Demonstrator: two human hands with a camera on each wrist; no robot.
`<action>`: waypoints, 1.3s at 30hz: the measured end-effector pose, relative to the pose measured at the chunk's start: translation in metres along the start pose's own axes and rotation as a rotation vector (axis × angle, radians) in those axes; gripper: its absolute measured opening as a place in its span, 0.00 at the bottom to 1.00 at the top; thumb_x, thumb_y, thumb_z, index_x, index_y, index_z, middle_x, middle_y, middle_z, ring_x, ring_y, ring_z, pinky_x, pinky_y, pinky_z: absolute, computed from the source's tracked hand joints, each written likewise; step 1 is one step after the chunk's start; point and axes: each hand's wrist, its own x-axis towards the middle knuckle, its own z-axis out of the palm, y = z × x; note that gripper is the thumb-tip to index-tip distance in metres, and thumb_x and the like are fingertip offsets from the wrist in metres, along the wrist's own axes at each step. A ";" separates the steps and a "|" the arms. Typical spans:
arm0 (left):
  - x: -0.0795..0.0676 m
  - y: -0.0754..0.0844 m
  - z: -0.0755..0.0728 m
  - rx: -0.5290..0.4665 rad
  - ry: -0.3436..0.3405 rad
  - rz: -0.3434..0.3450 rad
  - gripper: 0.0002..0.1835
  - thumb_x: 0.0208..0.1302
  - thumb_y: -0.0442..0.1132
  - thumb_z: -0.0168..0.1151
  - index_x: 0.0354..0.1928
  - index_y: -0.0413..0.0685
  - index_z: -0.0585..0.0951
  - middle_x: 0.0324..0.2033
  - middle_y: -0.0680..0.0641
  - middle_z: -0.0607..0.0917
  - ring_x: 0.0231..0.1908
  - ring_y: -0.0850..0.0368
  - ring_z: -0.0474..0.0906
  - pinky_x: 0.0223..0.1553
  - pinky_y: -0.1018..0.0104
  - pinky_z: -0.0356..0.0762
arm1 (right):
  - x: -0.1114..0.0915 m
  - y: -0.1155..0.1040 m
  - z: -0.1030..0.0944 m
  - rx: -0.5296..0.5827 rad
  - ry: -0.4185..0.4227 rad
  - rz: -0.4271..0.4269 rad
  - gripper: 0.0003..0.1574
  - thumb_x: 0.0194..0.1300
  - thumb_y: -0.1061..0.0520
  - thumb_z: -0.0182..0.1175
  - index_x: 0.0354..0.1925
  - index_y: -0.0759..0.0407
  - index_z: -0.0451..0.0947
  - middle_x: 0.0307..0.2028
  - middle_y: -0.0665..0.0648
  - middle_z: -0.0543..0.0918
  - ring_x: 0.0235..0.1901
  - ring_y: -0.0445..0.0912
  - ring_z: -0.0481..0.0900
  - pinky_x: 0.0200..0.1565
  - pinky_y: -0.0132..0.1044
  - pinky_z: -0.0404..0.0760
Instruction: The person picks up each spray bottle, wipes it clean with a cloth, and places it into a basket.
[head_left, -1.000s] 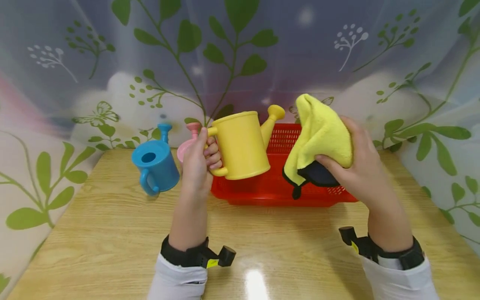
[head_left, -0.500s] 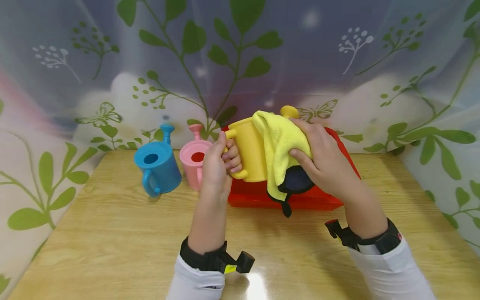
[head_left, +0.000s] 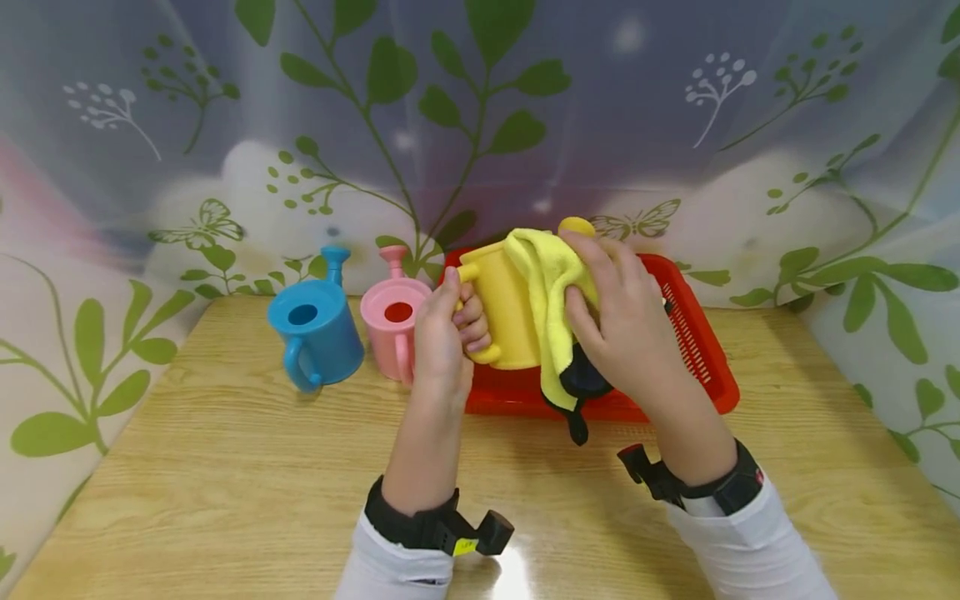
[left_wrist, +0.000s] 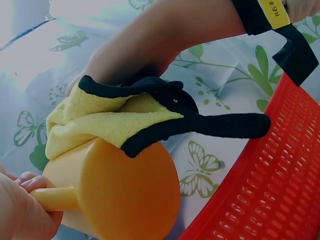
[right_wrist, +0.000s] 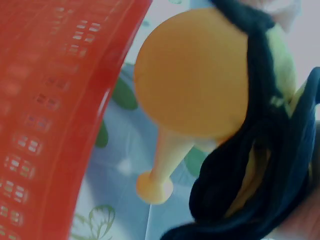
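My left hand [head_left: 450,329] grips the handle of a yellow watering can [head_left: 506,304], holding it up over the front of a red basket [head_left: 723,387]. My right hand [head_left: 626,312] presses a yellow cloth [head_left: 551,275] with dark edging against the can's side, fingers bent over the cloth. A black loop [left_wrist: 232,125] on the cloth hangs down. In the left wrist view the can's round base [left_wrist: 132,195] faces the camera, with the cloth lying along its side. The spout [right_wrist: 167,155] shows in the right wrist view; in the head view the right hand and cloth mostly hide it.
To the left, a blue watering can [head_left: 318,333] and a pink watering can [head_left: 390,333] stand side by side on the wooden table [head_left: 247,492]. Behind everything hangs a curtain [head_left: 600,108] printed with leaves. My left forearm passes close by the pink can.
The cloth in my right hand has come leftward onto the yellow can and now lies against its side. My left hand and the can have shifted slightly right, uncovering the pink can.
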 end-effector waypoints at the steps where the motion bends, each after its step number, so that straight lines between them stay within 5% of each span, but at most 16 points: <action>1: 0.000 0.000 0.001 0.003 0.003 0.001 0.18 0.70 0.48 0.40 0.22 0.49 0.61 0.12 0.57 0.56 0.12 0.64 0.48 0.15 0.75 0.47 | 0.001 -0.002 0.001 -0.010 0.014 -0.001 0.28 0.65 0.51 0.43 0.64 0.46 0.57 0.54 0.66 0.68 0.48 0.58 0.68 0.43 0.58 0.68; 8: -0.002 -0.002 0.006 0.030 0.007 0.001 0.17 0.70 0.47 0.41 0.23 0.49 0.62 0.13 0.55 0.56 0.12 0.63 0.49 0.15 0.75 0.48 | 0.006 -0.010 0.013 -0.121 0.079 -0.073 0.36 0.58 0.38 0.54 0.62 0.45 0.60 0.49 0.65 0.70 0.40 0.58 0.71 0.35 0.53 0.72; 15: -0.002 -0.006 0.006 0.043 0.011 -0.017 0.17 0.70 0.47 0.42 0.23 0.48 0.63 0.13 0.54 0.56 0.12 0.62 0.49 0.15 0.75 0.49 | 0.009 -0.010 0.016 -0.168 0.136 -0.163 0.29 0.56 0.44 0.59 0.56 0.46 0.68 0.47 0.64 0.72 0.37 0.59 0.72 0.30 0.52 0.72; 25: -0.001 -0.008 0.008 0.043 0.020 -0.051 0.17 0.69 0.47 0.44 0.23 0.48 0.64 0.13 0.54 0.56 0.12 0.63 0.49 0.15 0.75 0.49 | 0.022 -0.009 0.004 -0.196 0.064 -0.275 0.22 0.57 0.48 0.60 0.51 0.43 0.73 0.43 0.64 0.74 0.44 0.56 0.71 0.32 0.53 0.72; 39: 0.001 -0.005 0.002 0.025 0.042 -0.049 0.17 0.69 0.49 0.44 0.24 0.49 0.65 0.13 0.55 0.56 0.12 0.63 0.48 0.15 0.75 0.48 | 0.016 -0.005 0.001 -0.194 -0.027 -0.428 0.25 0.53 0.51 0.65 0.51 0.45 0.74 0.40 0.64 0.75 0.33 0.54 0.73 0.24 0.43 0.71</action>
